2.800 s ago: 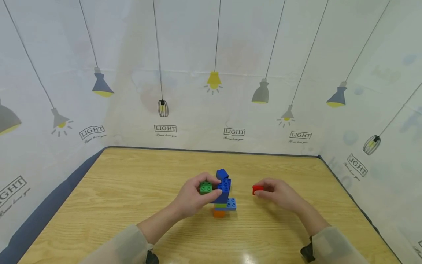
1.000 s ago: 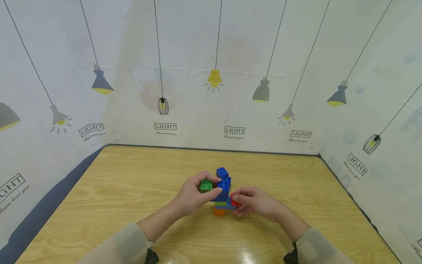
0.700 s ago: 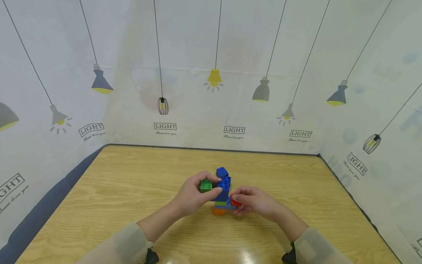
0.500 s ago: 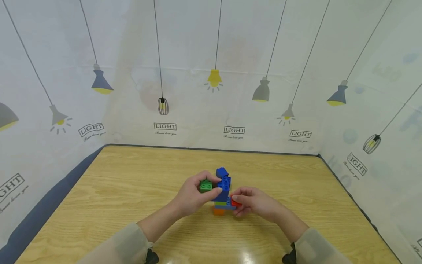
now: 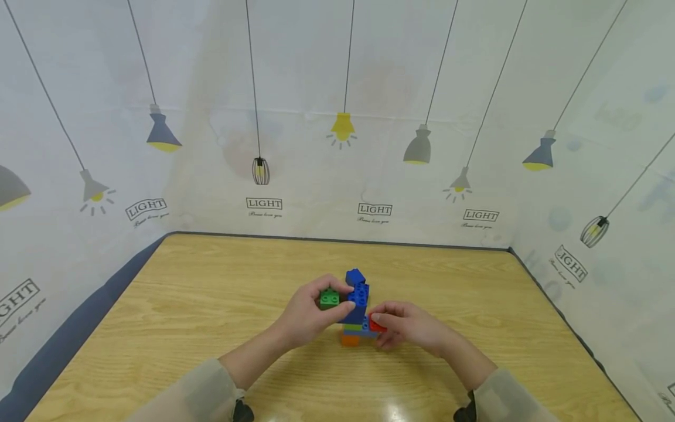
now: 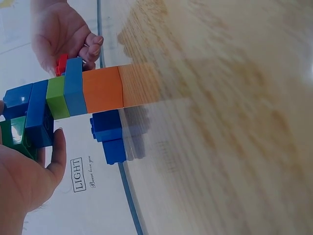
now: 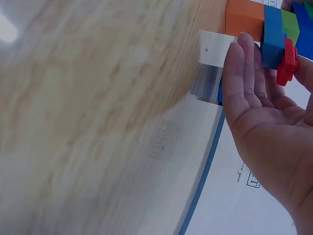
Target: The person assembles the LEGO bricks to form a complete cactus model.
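Note:
A small tower of toy building bricks stands on the table, with an orange brick at its base. Above that come a light blue brick, a lime green brick and dark blue bricks. My left hand grips the dark blue part between thumb and fingers. A green brick juts from the tower's left side, inside that hand's curve. My right hand has its thumb on a red brick at the light blue brick's overhanging right end, other fingers below.
Behind the tower, more dark blue bricks stand on the wooden table, partly hidden in the head view. A pale lamp-printed sheet walls off the back and sides.
From out on the right, my right hand has brought the red brick left onto the light blue brick's end. Lately its lower fingers shift slightly downward. My left hand keeps its grip.

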A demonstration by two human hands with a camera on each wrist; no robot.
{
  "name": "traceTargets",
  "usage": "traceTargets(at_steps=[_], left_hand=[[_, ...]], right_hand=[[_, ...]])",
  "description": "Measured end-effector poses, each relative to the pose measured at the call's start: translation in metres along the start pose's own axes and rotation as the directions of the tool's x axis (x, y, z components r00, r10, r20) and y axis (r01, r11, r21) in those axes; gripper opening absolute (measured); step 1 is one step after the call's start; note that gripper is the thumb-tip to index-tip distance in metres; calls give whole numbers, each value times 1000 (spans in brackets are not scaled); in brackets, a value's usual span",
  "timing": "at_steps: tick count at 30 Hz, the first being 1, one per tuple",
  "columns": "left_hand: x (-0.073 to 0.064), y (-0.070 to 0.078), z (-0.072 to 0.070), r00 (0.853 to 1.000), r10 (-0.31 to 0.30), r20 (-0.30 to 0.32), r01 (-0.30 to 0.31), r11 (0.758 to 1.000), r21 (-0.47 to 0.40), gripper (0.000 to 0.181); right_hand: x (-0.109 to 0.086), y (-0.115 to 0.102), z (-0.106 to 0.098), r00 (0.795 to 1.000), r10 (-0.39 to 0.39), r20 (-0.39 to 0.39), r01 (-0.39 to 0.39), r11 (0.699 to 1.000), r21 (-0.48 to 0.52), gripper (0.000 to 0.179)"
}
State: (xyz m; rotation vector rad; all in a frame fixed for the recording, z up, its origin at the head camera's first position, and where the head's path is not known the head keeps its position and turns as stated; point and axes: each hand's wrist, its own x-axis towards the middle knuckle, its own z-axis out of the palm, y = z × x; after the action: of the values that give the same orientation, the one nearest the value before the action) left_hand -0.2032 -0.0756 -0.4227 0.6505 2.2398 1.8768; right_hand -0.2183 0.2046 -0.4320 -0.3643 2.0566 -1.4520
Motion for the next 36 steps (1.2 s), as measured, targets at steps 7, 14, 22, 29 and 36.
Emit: traceTargets(at_steps=[7, 14, 22, 29, 36], left_hand=[[0, 0, 1, 1000, 4, 4, -4, 1000, -16, 23], [0, -1, 1, 1000, 2, 9, -2, 1000, -17, 23], [0, -1, 0, 1000, -10, 8, 10, 1000, -15, 23], [0, -1, 0, 1000, -11, 14, 11, 1000, -24, 24], [0, 0, 0, 1000, -6, 23, 7, 999, -47, 23]], right_hand=[[0, 0, -1, 1000, -8, -2, 8, 1000, -12, 49], [-2, 4, -5, 1000, -14, -12, 13, 999, -35, 49], [1, 6, -17, 997, -24, -67, 18, 996, -89, 46], [11, 2, -27, 983, -17, -181, -6, 992, -124, 47], [32, -4, -30, 963, -57, -262, 9, 983, -183, 42]])
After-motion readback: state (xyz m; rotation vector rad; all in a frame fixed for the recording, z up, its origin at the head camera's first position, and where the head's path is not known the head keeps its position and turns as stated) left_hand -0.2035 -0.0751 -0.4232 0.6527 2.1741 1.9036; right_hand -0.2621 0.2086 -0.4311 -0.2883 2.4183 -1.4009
